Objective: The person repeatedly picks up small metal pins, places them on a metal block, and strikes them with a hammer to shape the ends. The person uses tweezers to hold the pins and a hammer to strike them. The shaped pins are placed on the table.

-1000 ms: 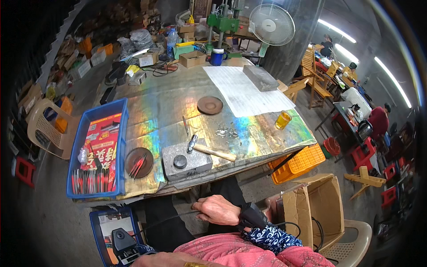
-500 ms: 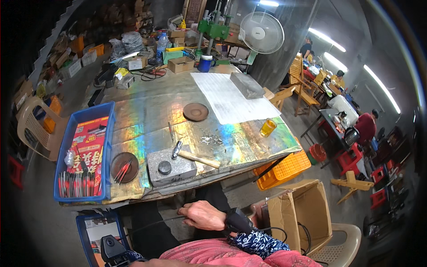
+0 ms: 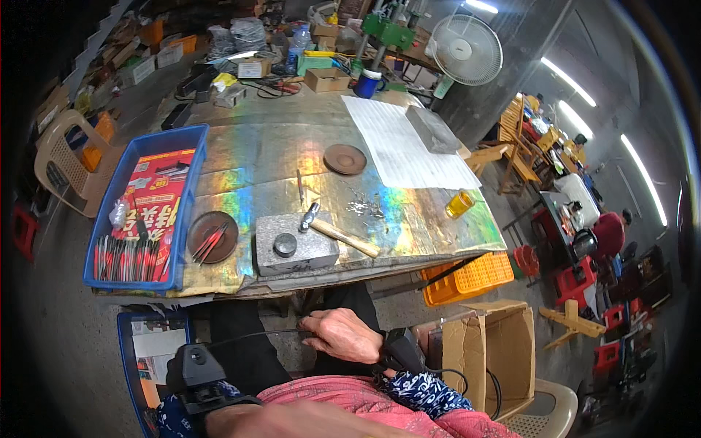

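Observation:
My right hand [image 3: 343, 335] is over my lap with its fingers curled together. A thin dark cable [image 3: 255, 335] runs to its fingertips; whether they grip it or it passes behind is hidden. My left hand [image 3: 310, 422] is low at the bottom edge in front of the pink clothing, smeared by motion, its fingers out of sight. On the table ahead, a hammer [image 3: 342, 236] leans on a grey metal block [image 3: 314, 255] that bears a small dark round piece [image 3: 285, 244]. Red-and-black tweezers [image 3: 210, 243] lie in a brown dish [image 3: 228, 228].
A blue tray [image 3: 191, 168] at the left holds several tweezers. Small metal pieces [image 3: 363, 207], another brown dish [image 3: 345, 159], a yellow glass [image 3: 459, 204] and a white sheet [image 3: 387, 139] lie farther on. A cardboard box [image 3: 464, 358] stands at my right, beside a yellow crate [image 3: 467, 281].
My left hand and forearm have come further into view, moving right across the bottom edge. The view has tilted, so the table sits higher. My right hand stays curled over my lap.

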`<state>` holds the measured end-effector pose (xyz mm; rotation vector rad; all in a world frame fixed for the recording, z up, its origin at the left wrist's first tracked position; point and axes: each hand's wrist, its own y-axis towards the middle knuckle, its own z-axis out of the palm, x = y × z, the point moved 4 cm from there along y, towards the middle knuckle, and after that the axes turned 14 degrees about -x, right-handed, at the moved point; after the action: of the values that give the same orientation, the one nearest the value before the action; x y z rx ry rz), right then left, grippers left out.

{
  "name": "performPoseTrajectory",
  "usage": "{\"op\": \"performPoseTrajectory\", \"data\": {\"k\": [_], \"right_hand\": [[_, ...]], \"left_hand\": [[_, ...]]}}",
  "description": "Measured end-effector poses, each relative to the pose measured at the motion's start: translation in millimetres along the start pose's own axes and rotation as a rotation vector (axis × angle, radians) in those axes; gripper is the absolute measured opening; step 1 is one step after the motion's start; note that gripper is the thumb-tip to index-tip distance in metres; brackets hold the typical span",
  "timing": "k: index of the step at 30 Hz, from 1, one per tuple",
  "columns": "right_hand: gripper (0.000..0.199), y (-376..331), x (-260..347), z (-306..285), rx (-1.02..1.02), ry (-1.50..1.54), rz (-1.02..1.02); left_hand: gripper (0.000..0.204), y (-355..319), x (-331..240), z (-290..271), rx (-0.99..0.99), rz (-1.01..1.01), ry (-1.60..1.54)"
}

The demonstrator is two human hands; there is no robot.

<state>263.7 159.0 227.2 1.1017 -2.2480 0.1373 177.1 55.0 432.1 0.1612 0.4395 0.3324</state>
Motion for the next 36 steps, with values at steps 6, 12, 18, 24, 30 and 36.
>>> {"op": "performPoseTrajectory", "data": {"k": [6,12,18,24,30,36], "right_hand": [[0.023,9,17,-41,-0.403,0.200,-0.038],[0.053,3,68,-104,-0.900,0.081,-0.255],[0.069,43,121,-78,-0.622,0.185,-0.447],[0.028,49,135,-79,-0.240,0.705,-0.160],[0.044,76,106,-62,-0.180,1.073,-0.375],[0.054,72,98,-58,-0.509,0.799,-0.532]], "left_hand": [[0.074,55,-15,-62,0.903,0.062,0.427],[0.077,37,39,-151,0.056,-0.052,0.683],[0.086,40,88,-149,0.349,-0.447,0.157],[0.078,39,84,-151,0.489,-0.446,0.292],[0.064,37,94,-160,0.400,-0.429,0.326],[0.051,27,80,-180,0.323,-0.369,0.403]]}}
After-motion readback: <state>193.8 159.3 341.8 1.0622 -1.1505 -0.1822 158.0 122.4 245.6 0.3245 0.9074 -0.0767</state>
